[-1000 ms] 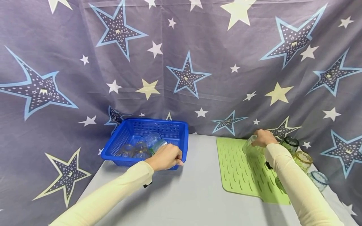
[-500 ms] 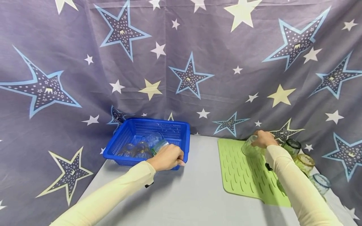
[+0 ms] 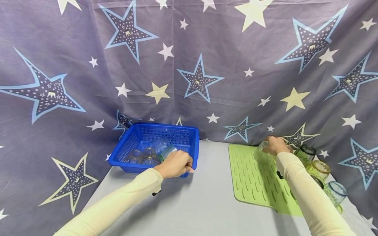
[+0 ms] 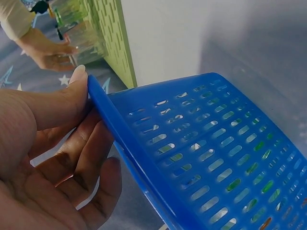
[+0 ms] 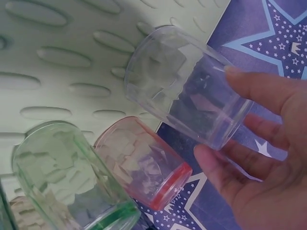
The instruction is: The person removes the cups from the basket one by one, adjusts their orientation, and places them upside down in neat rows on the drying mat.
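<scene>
My left hand (image 3: 175, 164) grips the rim of a blue plastic basket (image 3: 196, 139) at its near right corner. In the left wrist view, the thumb lies over the rim and the fingers curl below it. Over the green drying mat (image 3: 246, 177), my right hand (image 3: 274, 145) holds a clear tumbler (image 5: 184, 88) by its base end. Its mouth is down against the ribbed mat in the right wrist view. Beside it stand a red-tinted tumbler (image 5: 141, 160) and a green-tinted tumbler (image 5: 72, 177), both also mouth down.
Several glasses (image 3: 150, 153) lie inside the basket. Along the mat's right side stand a dark green glass (image 3: 305, 153), an amber glass (image 3: 319, 170) and a bluish glass (image 3: 336, 193), partly behind my right sleeve. A star-patterned curtain (image 3: 189, 114) hangs behind the white table (image 3: 206, 203).
The head view has shifted slightly, so the scene sits a little farther right. Both hands keep their places, on the basket rim and the clear tumbler.
</scene>
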A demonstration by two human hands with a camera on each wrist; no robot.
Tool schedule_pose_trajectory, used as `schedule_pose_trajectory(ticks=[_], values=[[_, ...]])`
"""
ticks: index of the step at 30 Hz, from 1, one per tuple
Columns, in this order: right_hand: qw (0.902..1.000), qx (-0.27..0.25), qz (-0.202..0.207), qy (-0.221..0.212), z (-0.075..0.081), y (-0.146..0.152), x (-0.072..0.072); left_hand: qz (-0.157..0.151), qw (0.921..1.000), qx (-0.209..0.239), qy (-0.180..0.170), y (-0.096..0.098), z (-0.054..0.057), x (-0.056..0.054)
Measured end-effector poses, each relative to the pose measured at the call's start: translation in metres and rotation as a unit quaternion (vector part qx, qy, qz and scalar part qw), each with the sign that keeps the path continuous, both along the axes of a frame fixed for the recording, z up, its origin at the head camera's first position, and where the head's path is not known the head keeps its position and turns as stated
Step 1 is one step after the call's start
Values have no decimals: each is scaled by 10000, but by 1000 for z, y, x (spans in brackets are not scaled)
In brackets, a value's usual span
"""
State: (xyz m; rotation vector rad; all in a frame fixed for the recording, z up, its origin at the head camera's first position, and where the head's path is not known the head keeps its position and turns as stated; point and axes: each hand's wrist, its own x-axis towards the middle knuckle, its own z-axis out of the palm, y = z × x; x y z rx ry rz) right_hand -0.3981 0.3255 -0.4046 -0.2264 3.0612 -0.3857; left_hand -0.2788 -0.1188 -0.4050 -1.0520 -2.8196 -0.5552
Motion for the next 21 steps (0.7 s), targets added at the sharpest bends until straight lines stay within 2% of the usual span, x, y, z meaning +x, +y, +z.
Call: schedule_pose_trajectory(ticks=[3, 7, 10, 14, 21], values=[[9998, 113, 1, 149, -1, -1, 2, 23, 10000, -11, 4, 1, 0, 1], [9966, 390, 281, 668, -6, -1, 3, 20, 10000, -14, 9, 1, -1, 1], [9947, 421, 238, 906, -9, -3, 7, 15, 10000, 0, -64, 2, -1, 0], [9938, 204, 66, 1093, -9, -14, 13, 11, 9998, 20, -177, 1, 1, -1], [9862, -253, 220, 1620, -9, -45, 20, -82, 9995, 47, -289, 0, 0, -1]])
